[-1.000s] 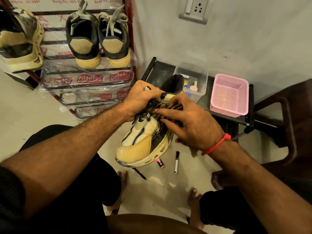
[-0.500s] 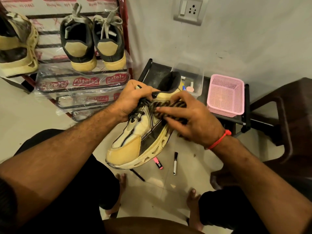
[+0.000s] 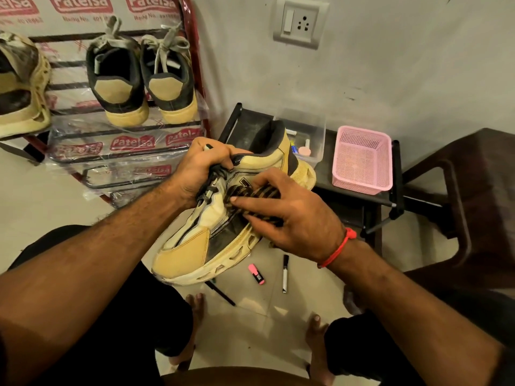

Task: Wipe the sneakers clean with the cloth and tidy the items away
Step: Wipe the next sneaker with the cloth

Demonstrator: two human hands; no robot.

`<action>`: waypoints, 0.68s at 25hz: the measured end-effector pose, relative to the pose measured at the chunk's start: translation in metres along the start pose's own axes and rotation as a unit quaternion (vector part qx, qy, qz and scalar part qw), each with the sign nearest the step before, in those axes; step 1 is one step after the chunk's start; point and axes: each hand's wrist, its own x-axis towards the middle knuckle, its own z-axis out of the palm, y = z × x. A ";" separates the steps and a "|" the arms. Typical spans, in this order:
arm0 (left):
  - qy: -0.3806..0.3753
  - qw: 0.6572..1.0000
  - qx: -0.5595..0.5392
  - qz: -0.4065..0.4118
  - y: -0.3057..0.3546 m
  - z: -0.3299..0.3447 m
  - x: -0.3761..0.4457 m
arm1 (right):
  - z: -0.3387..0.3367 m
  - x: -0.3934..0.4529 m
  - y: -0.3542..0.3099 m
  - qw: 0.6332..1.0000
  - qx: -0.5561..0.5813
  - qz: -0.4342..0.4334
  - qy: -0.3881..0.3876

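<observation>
Yellow sneaker (image 3: 223,218) held over floor, L hand (image 3: 200,168) gripping its laces/tongue, R hand (image 3: 289,215) pressing striped cloth (image 3: 250,195) to its side. Prob mid-wipe; tidying not begun. 3 other shoes on rack (image 3: 195,79); 2 markers (image 3: 284,273) on floor w/ 1 dark pen; 1 pink basket (image 3: 362,160)

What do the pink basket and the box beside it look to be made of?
The pink basket: moulded plastic, by its fine perforated grid walls and smooth matte rim. The clear box: likely transparent, glossy plastic, since the small items inside show through its walls.
</observation>
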 end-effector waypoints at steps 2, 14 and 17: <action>0.003 1.000 0.005 0.002 0.001 0.002 0.001 | -0.007 0.002 0.020 0.998 -0.027 0.041 0.039; 0.233 0.971 0.050 -0.034 0.013 0.004 0.006 | 0.001 0.002 -0.040 0.990 0.081 0.104 0.055; 0.311 0.945 0.049 -0.088 0.016 0.002 0.009 | -0.013 0.001 -0.055 0.986 -0.005 0.111 0.121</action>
